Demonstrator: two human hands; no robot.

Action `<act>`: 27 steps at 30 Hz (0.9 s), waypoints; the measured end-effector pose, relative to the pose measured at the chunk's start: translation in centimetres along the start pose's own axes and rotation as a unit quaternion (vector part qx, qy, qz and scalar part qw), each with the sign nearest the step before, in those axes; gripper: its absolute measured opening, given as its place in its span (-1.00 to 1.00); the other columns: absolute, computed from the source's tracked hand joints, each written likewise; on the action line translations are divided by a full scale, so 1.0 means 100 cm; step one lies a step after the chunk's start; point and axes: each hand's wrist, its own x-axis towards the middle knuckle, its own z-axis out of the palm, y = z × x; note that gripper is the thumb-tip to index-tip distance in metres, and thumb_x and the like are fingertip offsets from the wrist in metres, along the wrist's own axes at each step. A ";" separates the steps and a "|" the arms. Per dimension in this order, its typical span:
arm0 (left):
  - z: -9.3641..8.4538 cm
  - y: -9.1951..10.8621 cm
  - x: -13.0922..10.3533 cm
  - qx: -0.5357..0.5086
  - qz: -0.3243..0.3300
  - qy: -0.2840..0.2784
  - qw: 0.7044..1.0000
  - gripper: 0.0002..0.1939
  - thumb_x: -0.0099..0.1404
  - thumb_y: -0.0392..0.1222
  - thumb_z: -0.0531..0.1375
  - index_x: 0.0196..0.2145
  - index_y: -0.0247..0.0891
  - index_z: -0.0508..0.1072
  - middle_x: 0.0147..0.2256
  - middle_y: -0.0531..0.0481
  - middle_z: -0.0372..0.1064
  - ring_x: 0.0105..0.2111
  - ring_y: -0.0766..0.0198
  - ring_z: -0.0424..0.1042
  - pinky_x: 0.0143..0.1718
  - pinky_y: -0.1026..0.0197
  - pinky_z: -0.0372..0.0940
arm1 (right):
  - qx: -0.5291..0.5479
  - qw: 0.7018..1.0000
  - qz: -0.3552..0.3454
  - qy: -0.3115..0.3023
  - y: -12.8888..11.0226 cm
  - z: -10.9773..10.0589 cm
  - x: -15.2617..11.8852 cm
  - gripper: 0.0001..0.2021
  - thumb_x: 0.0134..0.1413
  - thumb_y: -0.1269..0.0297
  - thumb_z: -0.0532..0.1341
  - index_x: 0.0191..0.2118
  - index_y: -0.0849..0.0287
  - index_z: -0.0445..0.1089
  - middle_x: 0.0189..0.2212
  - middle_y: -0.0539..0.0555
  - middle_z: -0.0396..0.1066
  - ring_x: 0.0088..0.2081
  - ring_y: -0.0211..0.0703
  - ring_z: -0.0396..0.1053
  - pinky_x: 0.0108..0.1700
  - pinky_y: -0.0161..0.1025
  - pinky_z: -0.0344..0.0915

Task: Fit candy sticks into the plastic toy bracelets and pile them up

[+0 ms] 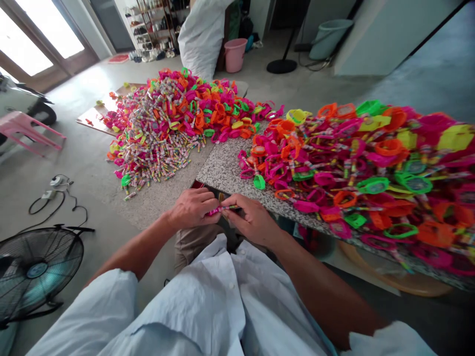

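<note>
My left hand point(196, 207) and my right hand point(256, 220) meet over my lap, at the near edge of the speckled stone tabletop point(218, 165). Closed fingers of the left grip a small pink plastic strap point(214, 211). A thin, multicoloured candy tube point(230, 207) is pinched in the right, its end against the strap. Fingers cover most of both pieces. On the tabletop to the right lies a heap of toy watches point(345, 198) in pink, orange, green and yellow, many with tubes attached. Ahead and left is a second heap point(163, 123), mixing loose wrapped tubes with coloured plastic pieces.
At the left stand a black floor fan point(37, 269) and a pink stool point(27, 128), with cables point(61, 198) on the floor between. Behind the heaps are a large white sack point(202, 39), a pink bucket point(235, 55), a grey bucket point(330, 39) and a shoe rack point(154, 24).
</note>
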 end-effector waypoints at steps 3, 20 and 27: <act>-0.002 0.000 0.003 0.001 0.010 0.003 1.000 -0.72 0.48 -0.18 0.17 -0.43 -0.17 0.31 -0.50 0.06 0.32 -0.48 0.28 0.30 -0.44 0.16 0.11 | 0.002 1.000 -0.006 0.000 -0.002 -0.001 0.001 -0.90 0.39 0.28 0.24 -0.08 0.15 0.47 -0.26 0.05 0.56 -0.25 -0.17 0.48 -0.20 -0.26 0.34; 0.016 -0.003 0.003 -0.024 -0.068 -0.064 0.995 -0.78 0.49 -0.08 0.17 -0.32 -0.19 0.44 -0.43 -0.01 0.42 -0.38 0.21 0.43 -0.37 0.15 0.28 | 0.011 0.999 0.027 0.038 0.019 0.008 0.003 -0.85 0.40 0.22 0.22 -0.05 0.12 0.47 -0.20 0.08 0.59 -0.20 -0.12 0.55 -0.17 -0.22 0.43; 0.037 -0.047 -0.020 -0.071 -0.252 0.030 0.965 -0.24 0.44 0.15 0.28 0.44 -0.13 0.18 0.37 -0.30 0.23 0.38 -0.09 0.27 0.39 -0.15 0.27 | -0.240 0.944 0.022 0.225 0.050 -0.077 0.038 -0.77 0.37 0.11 0.21 -0.07 0.11 0.53 -0.16 0.16 0.63 -0.15 0.01 0.58 -0.03 -0.07 0.47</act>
